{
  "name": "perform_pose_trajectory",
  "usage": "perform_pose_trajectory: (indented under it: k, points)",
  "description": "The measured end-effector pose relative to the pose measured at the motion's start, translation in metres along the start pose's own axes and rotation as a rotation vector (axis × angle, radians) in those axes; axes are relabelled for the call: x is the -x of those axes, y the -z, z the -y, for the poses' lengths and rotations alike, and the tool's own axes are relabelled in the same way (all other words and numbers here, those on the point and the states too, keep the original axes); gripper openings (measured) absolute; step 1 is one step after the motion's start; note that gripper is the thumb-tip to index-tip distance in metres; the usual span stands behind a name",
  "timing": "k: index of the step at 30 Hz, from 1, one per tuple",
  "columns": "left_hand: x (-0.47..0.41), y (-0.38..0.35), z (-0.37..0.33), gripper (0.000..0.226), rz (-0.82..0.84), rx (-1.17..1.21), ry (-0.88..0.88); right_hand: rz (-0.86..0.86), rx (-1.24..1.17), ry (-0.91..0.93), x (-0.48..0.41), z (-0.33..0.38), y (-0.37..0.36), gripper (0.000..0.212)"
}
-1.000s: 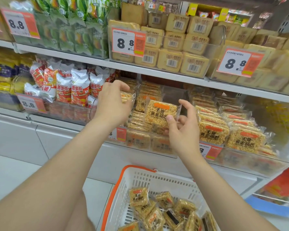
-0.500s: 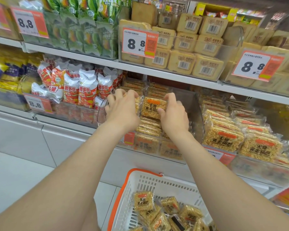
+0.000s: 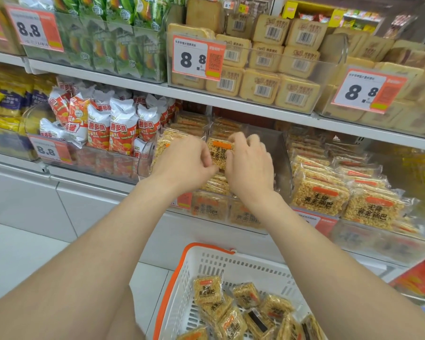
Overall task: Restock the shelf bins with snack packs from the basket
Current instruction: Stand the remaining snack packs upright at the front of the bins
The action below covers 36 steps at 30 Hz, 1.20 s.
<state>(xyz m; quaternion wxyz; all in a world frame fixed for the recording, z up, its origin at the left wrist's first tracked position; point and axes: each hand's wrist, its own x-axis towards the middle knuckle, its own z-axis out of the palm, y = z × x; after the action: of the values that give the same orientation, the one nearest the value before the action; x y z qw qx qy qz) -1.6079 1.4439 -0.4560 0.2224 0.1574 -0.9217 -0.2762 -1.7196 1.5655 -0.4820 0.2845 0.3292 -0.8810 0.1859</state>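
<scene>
Held upright over the clear plastic bin (image 3: 279, 153) on the lower shelf (image 3: 88, 176): one square snack pack (image 3: 219, 154), a knobbly slab of golden puffed grains under glossy film, with an orange label band across the top. Pinched at its left edge by the curled fingers of the left hand (image 3: 184, 164). Gripped over the top and right side by the bent fingers of the right hand (image 3: 249, 168). Both bare forearms stretched up from the bottom of the view.

Under the pack, in the same bin, more flat packs of the same kind stacked in rows, seen edge-on as thin layered strips. In the neighbouring bin to the right, matching grain packs (image 3: 320, 198) propped face-out, crinkled film at the corners.

Further left, puffy red-and-white foil bags (image 3: 122, 130) with crimped tops. On the shelf above, pale rounded blocks (image 3: 260, 87) with barcode stickers, behind an orange-edged price card (image 3: 196, 57).

Low in front, a white slotted plastic basket (image 3: 243, 266) with an orange rim, and a loose heap of the same square packs (image 3: 207, 290) inside.
</scene>
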Motion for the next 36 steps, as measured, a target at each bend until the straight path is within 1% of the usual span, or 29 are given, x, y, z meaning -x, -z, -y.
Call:
perform_pose_trajectory:
  k: [1, 3, 5, 7, 8, 9, 11, 13, 14, 16, 18, 20, 23, 25, 26, 27, 28, 30, 31, 33, 36]
  points:
    - [0.003, 0.000, -0.001, 0.024, 0.082, -0.027, 0.025, -0.009, -0.042, 0.035, 0.006, 0.002, 0.005, 0.021]
    - [0.009, 0.002, 0.001, 0.039, 0.308, -0.095, 0.051, 0.001, -0.108, 0.097, 0.022, 0.007, 0.018, 0.023]
    - [0.015, 0.004, 0.004, 0.039, 0.561, -0.153, 0.053, 0.095, -0.140, 0.165, 0.041, 0.010, 0.033, 0.025]
    - [0.022, 0.001, 0.006, 0.029, 0.776, -0.199, 0.065, 0.279, -0.114, 0.240, 0.058, 0.010, 0.045, 0.027]
    - [0.025, -0.003, 0.005, 0.024, 0.853, -0.230, 0.075, 0.399, -0.105, 0.259, 0.066, 0.006, 0.046, 0.028]
    - [0.028, -0.008, 0.004, 0.023, 0.914, -0.271, 0.082, 0.535, -0.083, 0.265, 0.072, 0.002, 0.046, 0.030]
    - [0.033, -0.019, -0.001, 0.027, 0.999, -0.368, 0.089, 0.840, -0.032, 0.271, 0.086, -0.011, 0.033, 0.030]
    - [0.039, -0.031, -0.009, 0.032, 1.062, -0.464, 0.073, 1.072, -0.039, 0.233, 0.104, -0.026, 0.006, 0.025]
    - [0.041, -0.037, -0.013, 0.033, 1.083, -0.506, 0.055, 1.138, -0.057, 0.217, 0.115, -0.033, -0.009, 0.023]
    - [0.047, -0.053, -0.020, 0.036, 1.103, -0.578, 0.010, 1.192, -0.076, 0.218, 0.138, -0.043, -0.035, 0.023]
    - [0.052, -0.072, -0.025, 0.043, 1.132, -0.656, -0.044, 1.255, -0.053, 0.238, 0.165, -0.050, -0.053, 0.030]
    - [0.061, -0.088, -0.028, 0.047, 1.211, -0.724, -0.066, 1.323, -0.016, 0.267, 0.196, -0.057, -0.069, 0.032]
    - [0.076, -0.103, -0.034, 0.047, 1.331, -0.817, -0.059, 1.432, 0.064, 0.294, 0.243, -0.062, -0.085, 0.024]
    - [0.084, -0.111, -0.038, 0.047, 1.355, -0.888, -0.097, 1.484, 0.090, 0.316, 0.266, -0.062, -0.091, 0.015]
    - [0.088, -0.115, -0.040, 0.045, 1.353, -0.916, -0.124, 1.503, 0.098, 0.326, 0.274, -0.062, -0.092, 0.015]
    - [0.090, -0.119, -0.042, 0.041, 1.338, -0.934, -0.153, 1.517, 0.116, 0.347, 0.281, -0.062, -0.092, 0.018]
    - [0.092, -0.122, -0.044, 0.038, 1.317, -0.946, -0.181, 1.517, 0.113, 0.365, 0.289, -0.064, -0.095, 0.029]
    - [0.094, -0.126, -0.048, 0.039, 1.291, -0.947, -0.221, 1.535, 0.085, 0.426, 0.301, -0.067, -0.098, 0.073]
    - [0.095, -0.127, -0.050, 0.042, 1.280, -0.934, -0.233, 1.554, 0.069, 0.447, 0.305, -0.067, -0.099, 0.087]
    - [0.095, -0.129, -0.052, 0.043, 1.256, -0.899, -0.241, 1.578, 0.060, 0.446, 0.311, -0.066, -0.098, 0.098]
    - [0.093, -0.131, -0.052, 0.044, 1.234, -0.837, -0.236, 1.519, 0.029, 0.401, 0.321, -0.065, -0.103, 0.100]
